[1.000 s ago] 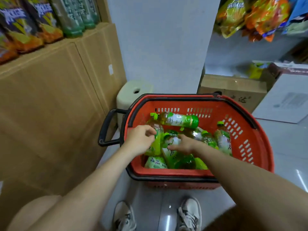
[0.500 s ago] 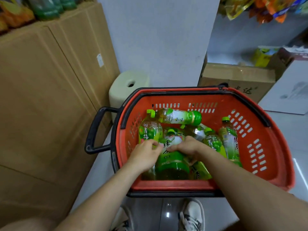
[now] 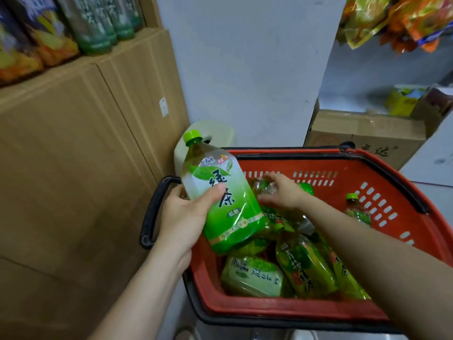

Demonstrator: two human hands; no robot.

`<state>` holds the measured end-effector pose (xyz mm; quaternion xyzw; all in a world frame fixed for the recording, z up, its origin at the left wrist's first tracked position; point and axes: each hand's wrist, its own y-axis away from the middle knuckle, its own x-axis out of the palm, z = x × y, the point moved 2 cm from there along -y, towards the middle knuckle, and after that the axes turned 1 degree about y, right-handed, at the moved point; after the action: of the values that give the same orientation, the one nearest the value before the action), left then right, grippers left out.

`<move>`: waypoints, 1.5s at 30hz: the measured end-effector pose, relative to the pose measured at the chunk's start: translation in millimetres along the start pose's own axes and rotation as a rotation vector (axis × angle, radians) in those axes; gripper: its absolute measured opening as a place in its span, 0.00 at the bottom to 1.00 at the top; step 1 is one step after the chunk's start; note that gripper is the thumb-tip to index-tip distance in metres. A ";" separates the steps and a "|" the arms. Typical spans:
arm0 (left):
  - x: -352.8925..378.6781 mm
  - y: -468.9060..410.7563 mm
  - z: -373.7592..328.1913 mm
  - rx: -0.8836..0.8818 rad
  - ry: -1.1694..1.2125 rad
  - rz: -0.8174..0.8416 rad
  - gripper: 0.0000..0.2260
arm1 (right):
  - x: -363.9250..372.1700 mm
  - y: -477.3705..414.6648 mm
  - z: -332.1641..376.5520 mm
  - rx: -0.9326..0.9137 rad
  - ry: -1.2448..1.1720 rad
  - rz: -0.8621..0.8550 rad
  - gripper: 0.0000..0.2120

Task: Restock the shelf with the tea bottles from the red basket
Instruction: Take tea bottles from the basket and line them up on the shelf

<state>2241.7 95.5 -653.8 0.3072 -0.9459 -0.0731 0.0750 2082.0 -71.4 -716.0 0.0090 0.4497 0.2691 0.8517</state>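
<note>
My left hand [image 3: 188, 212] grips a large green tea bottle [image 3: 220, 195] with a lime cap, held tilted above the left rim of the red basket [image 3: 397, 192]. My right hand [image 3: 282, 192] reaches into the basket, its fingers curled over a bottle [image 3: 263, 188] lying at the back; it is blurred and I cannot tell whether it grips. Several more green tea bottles [image 3: 304, 268] lie jumbled inside the basket. Shelf bottles [image 3: 98, 25] stand at the upper left, on top of cardboard boxes.
Stacked cardboard boxes [image 3: 73, 168] fill the left side. A pale plastic stool [image 3: 213, 133] stands behind the basket's black handle [image 3: 152, 209]. A white pillar [image 3: 245, 69] rises behind. More boxes [image 3: 362, 133] and hanging snack bags [image 3: 392, 20] are at the right.
My left hand has lifted a large green tea bottle out of the basket to its left rim. My right hand let go and moved back over another bottle. The view tilted up.
</note>
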 end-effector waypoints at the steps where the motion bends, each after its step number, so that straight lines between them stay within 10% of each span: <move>1: -4.3 -1.1 -1.0 0.019 -0.021 -0.005 0.17 | 8.8 -8.8 -3.1 -0.007 0.218 -0.024 0.37; 11: -27.9 3.9 9.9 0.039 -0.132 -0.016 0.22 | 21.6 -34.3 -25.9 -0.002 0.612 -0.132 0.35; 21: -41.2 43.3 -36.0 0.147 0.088 -0.019 0.15 | -53.5 90.4 83.1 -0.048 -0.996 -0.089 0.11; 25: -62.1 82.4 -69.9 0.198 0.204 -0.050 0.11 | -71.6 157.6 126.2 0.011 -1.365 0.189 0.05; 36: -143.9 209.8 -149.3 0.410 0.212 -0.266 0.34 | -46.6 260.7 227.9 -0.407 -1.368 0.206 0.34; 41: -196.0 265.6 -174.5 0.543 0.113 -0.541 0.37 | -21.2 282.9 300.0 -0.683 -0.899 -0.032 0.31; 45: -251.7 308.2 -185.2 0.623 0.089 -0.798 0.36 | 14.9 300.8 354.3 -0.746 -0.824 0.193 0.27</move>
<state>2301.9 474.3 -440.2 0.6554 -0.7275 0.2024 -0.0138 2226.4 273.1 -439.0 -0.1471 -0.0483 0.4609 0.8739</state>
